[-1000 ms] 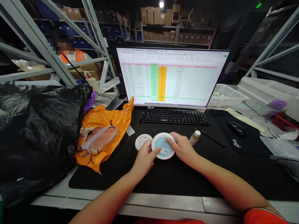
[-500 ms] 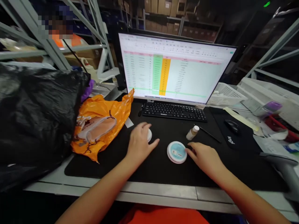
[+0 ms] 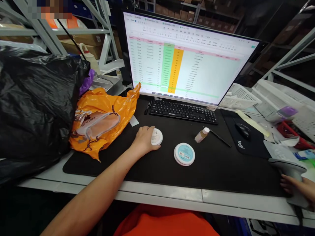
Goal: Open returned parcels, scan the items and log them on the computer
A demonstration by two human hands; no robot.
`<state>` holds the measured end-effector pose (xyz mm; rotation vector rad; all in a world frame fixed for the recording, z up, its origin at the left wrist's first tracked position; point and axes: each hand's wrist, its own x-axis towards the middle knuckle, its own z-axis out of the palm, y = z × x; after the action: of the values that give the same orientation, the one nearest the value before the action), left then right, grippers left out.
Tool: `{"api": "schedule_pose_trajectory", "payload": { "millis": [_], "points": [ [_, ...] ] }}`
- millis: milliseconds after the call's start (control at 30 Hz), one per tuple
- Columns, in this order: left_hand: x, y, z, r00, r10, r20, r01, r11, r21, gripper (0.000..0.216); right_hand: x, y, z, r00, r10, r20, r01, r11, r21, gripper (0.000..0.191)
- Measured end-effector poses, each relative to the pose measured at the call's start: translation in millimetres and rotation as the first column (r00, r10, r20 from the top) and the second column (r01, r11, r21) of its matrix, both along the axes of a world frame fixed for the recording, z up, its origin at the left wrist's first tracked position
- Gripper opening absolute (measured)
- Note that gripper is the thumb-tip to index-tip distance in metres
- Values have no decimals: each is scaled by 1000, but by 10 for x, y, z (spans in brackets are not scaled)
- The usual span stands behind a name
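At the middle of the black desk mat, my left hand (image 3: 144,141) curls round the left side of a white round tub (image 3: 157,137), thumb near its front edge. The tub rests flat on the mat. To its right lies a wider flat round container (image 3: 184,154) with a light blue printed label on top, apart from both hands. Behind that stands a small bottle (image 3: 201,135) with a white cap. Over at the right edge, my right hand (image 3: 296,186) has its fingers wrapped round the handle of a grey handheld barcode scanner (image 3: 289,167).
A monitor (image 3: 145,65) with a spreadsheet stands behind the keyboard (image 3: 182,111). An orange plastic bag (image 3: 123,108) and a black bag (image 3: 36,108) crowd the left. The mouse (image 3: 243,131), a pen (image 3: 220,137) and white baskets (image 3: 242,95) are at the right.
My right hand has left the blue-labelled container and moved right to grip the scanner. My left hand has closed on the white tub. The view has shifted slightly.
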<state>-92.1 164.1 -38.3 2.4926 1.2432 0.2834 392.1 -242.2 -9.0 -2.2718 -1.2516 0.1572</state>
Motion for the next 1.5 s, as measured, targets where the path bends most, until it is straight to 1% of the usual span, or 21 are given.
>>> {"api": "schedule_pose_trajectory", "payload": {
  "millis": [33, 67, 100, 133, 167, 200, 233, 267, 300, 367, 467, 600, 700, 767, 867, 967, 1133, 1233, 1367, 1433, 1500],
  "points": [
    [13, -39, -22, 999, -36, 27, 36, 999, -6, 90, -24, 71, 61, 966, -156, -208, 142, 987, -81, 48],
    [27, -85, -42, 996, -69, 54, 69, 998, -7, 92, -76, 150, 141, 871, -326, -369, 273, 943, -190, 51],
    [42, -134, -60, 992, -102, 80, 103, 995, -5, 94, -164, 236, 237, 767, -460, -448, 362, 886, -290, 51],
    [57, -182, -75, 986, -134, 104, 135, 991, -2, 96, -296, 328, 341, 710, -532, -462, 410, 845, -343, 49],
    [70, -224, -87, 979, -160, 123, 162, 987, 1, 98, -473, 426, 447, 711, -548, -441, 419, 834, -359, 47],
    [79, -258, -98, 974, -179, 139, 180, 984, 4, 98, -692, 532, 550, 753, -499, -429, 379, 862, -337, 44],
    [86, -282, -106, 970, -189, 153, 191, 982, 4, 99, -942, 646, 643, 797, -408, -446, 290, 906, -309, 40],
    [89, -297, -113, 968, -189, 166, 191, 982, 4, 98, -1207, 770, 724, 831, -325, -451, 185, 927, -327, 42],
    [90, -305, -119, 967, -182, 180, 185, 983, 3, 97, -1467, 902, 791, 845, -239, -478, 55, 929, -367, 43],
    [89, -310, -125, 965, -162, 207, 166, 986, -1, 96, -1905, 1174, 878, 846, -133, -516, -105, 908, -406, 44],
    [88, -331, -122, 955, -174, 240, 177, 984, 11, 96, -2241, 1510, 919, 817, -36, -576, -272, 855, -440, 38],
    [97, -381, -98, 950, -176, 259, 181, 983, 2, 100, -2306, 1703, 934, 815, 14, -579, -373, 778, -506, 27],
    [106, -395, -87, 943, -176, 284, 180, 984, 10, 110, -2373, 1759, 970, 800, 30, -600, -411, 755, -510, 29],
    [109, -398, -87, 935, -183, 305, 186, 982, 20, 115, -2473, 1823, 986, 791, 74, -607, -437, 763, -476, 34],
    [105, -411, -91, 923, -188, 335, 198, 980, 5, 120, -2654, 1995, 971, 810, 217, -545, -464, 806, -368, 36],
    [100, -425, -102, 904, -195, 381, 231, 971, -52, 130, -2792, 2203, 942, 825, 257, -503, -446, 843, -300, 34],
    [105, -399, -142, 876, -115, 469, 247, 941, -230, 147, -2894, 2371, 964, 792, 307, -528, -519, 794, -317, 24],
    [107, -379, -143, 881, -98, 463, 257, 921, -294, 146, -2881, 2339, 976, 798, 280, -534, -503, 798, -333, 24],
    [99, -376, -119, 904, -118, 411, 254, 921, -294, 140, -2722, 2142, 904, 782, 175, -599, -437, 838, -326, 35],
    [87, -365, -100, 907, -139, 398, 258, 929, -264, 129, -2573, 1966, 823, 782, 144, -606, -399, 863, -310, 42],
    [76, -350, -64, 902, -148, 405, 247, 947, -204, 109, -2391, 1753, 716, 801, 100, -590, -333, 893, -302, 50]
  ]
}}
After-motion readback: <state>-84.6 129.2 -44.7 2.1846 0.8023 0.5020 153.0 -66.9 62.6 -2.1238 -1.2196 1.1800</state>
